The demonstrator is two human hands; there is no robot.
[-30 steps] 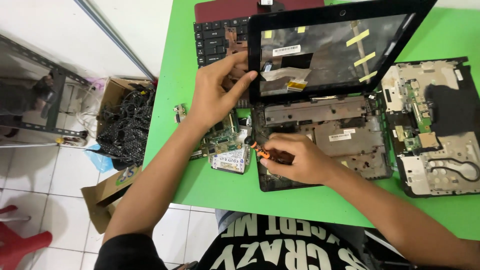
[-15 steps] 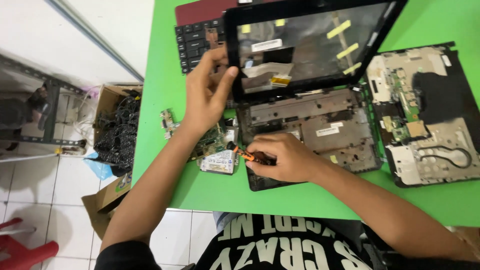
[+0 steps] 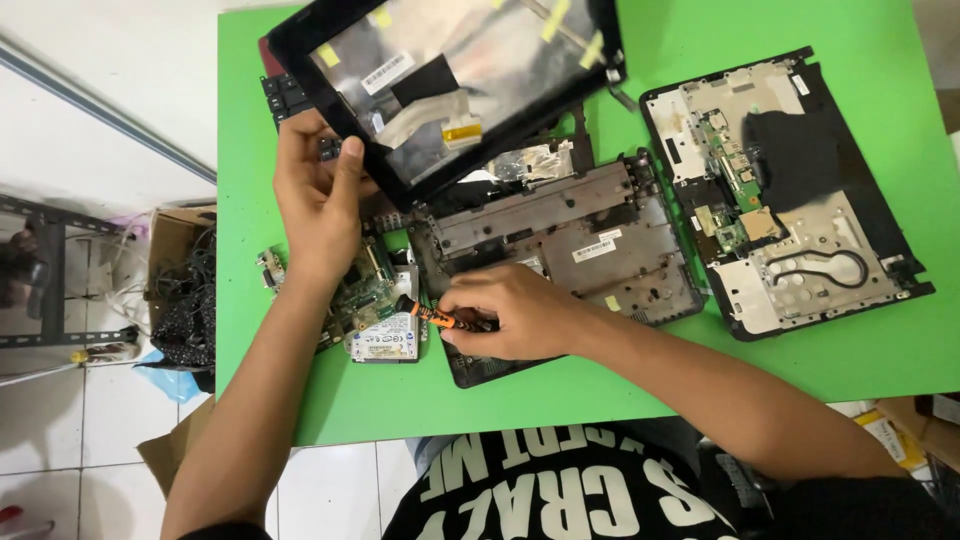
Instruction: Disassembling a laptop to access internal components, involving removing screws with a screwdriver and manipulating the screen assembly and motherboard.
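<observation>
My left hand [image 3: 318, 198] grips the lower left corner of a black laptop screen lid [image 3: 455, 80], which is tilted up and away over the green table [image 3: 560, 390]. My right hand [image 3: 510, 312] holds a small orange-and-black screwdriver [image 3: 432, 317], its tip pointing left toward the edge of the dark laptop base [image 3: 565, 240]. The base lies open below the lid, its grey inner shell exposed. Beneath my left wrist lie a green circuit board [image 3: 362, 290] and a silver hard drive [image 3: 385, 340].
A second stripped laptop chassis [image 3: 790, 190] lies at the right of the table. A black keyboard [image 3: 285, 95] sticks out behind the lid. On the floor at left stand a cardboard box of cables [image 3: 185, 290] and a metal rack [image 3: 50, 270].
The screen lid has swung up and to the left, away from the base, with my left hand still on its corner. My right hand stays at the base's left edge with the screwdriver.
</observation>
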